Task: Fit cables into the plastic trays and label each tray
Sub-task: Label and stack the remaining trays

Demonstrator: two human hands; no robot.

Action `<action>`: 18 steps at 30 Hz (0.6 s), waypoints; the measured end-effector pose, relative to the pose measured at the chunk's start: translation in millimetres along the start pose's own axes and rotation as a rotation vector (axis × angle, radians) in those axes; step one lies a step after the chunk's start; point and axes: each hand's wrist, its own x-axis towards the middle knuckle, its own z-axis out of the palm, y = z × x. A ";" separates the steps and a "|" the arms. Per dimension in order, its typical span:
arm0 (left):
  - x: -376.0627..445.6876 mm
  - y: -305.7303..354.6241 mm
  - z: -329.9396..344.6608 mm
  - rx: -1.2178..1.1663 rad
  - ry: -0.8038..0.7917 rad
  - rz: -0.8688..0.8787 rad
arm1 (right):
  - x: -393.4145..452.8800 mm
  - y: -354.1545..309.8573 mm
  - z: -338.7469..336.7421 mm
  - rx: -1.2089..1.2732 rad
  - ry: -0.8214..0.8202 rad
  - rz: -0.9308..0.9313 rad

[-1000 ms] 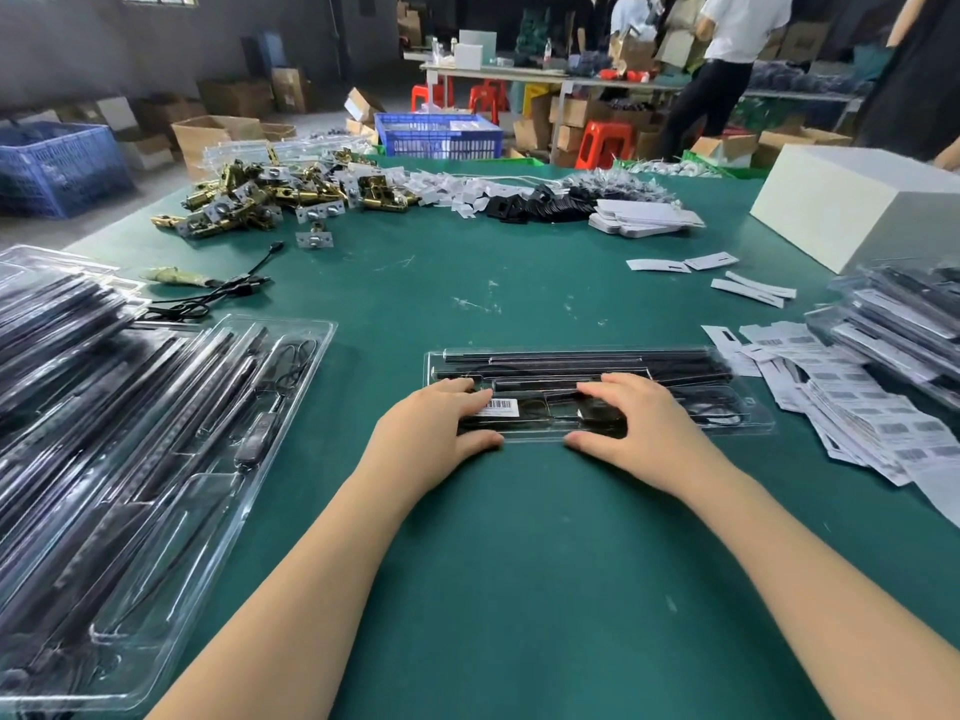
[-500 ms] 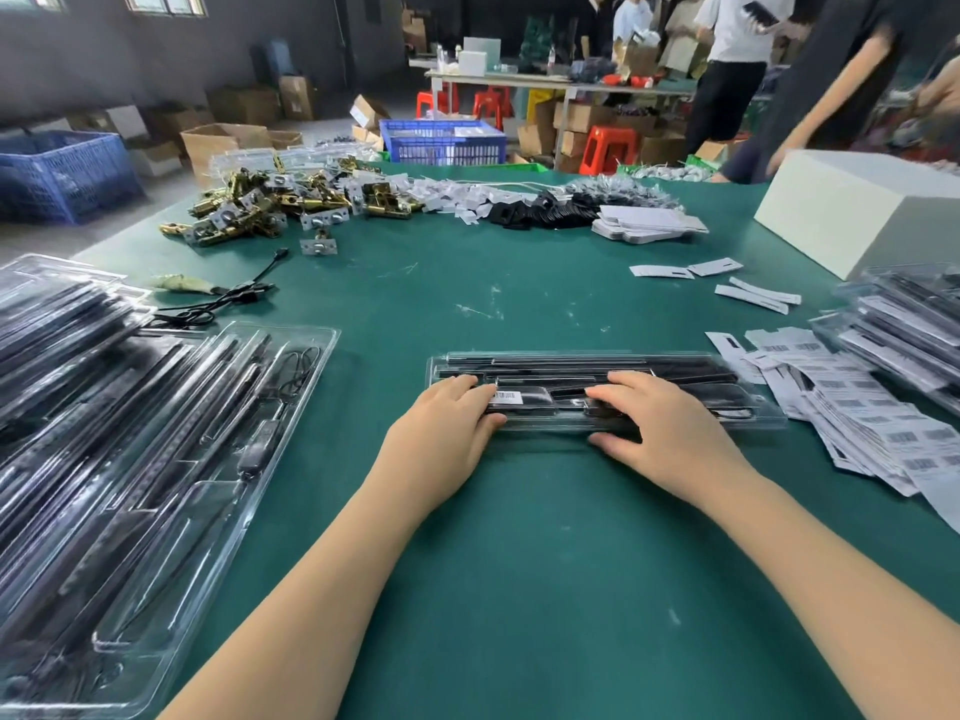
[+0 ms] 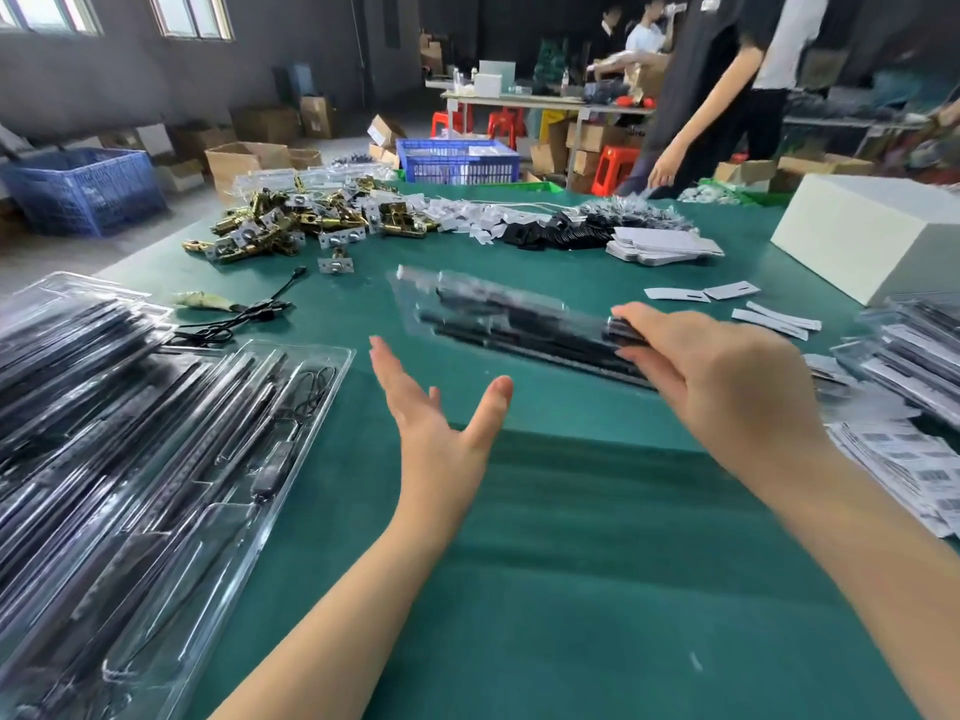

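trays (image 3: 156, 459) are sitting stacked at far left on the green table (image 3: 571, 589), clear plastic with black cables inside; top one is lying open-faced. loose black cable (image 3: 244, 317) is lying just beyond them.

left hand (image 3: 431, 418) is hovering over the table mid-frame, fingers straight and spread, holding nothing, apart from the lifted tray.

filled tray (image 3: 498, 324) is hanging tilted above the table, motion-blurred, far end pointing left and away. right hand (image 3: 717, 376) is gripping its near right end, fingers curled over the top edge. can't tell whether a label is on it, too blurred.

barcode labels (image 3: 904, 459) are lying fanned at right, with another tray pile (image 3: 914, 356) just beyond them.

judgement: tray is heading to the right-hand pile. 1-handed hold on 1 end is letting it flex, so keeping it level and supporting the free end with the left hand should be stopping cables popping out. checking the label is facing up before stacking.
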 end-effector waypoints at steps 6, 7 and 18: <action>-12.2 4.9 8.6 -0.301 -0.396 -0.478 | 29.3 -15.2 -14.0 0.555 -0.105 0.403; -13.2 6.1 8.9 -0.383 -0.457 -0.523 | 30.6 -16.3 -10.2 0.623 -0.179 0.480; -16.2 0.6 14.1 -0.432 -0.340 -0.621 | -34.7 -47.4 19.0 0.078 -0.800 0.291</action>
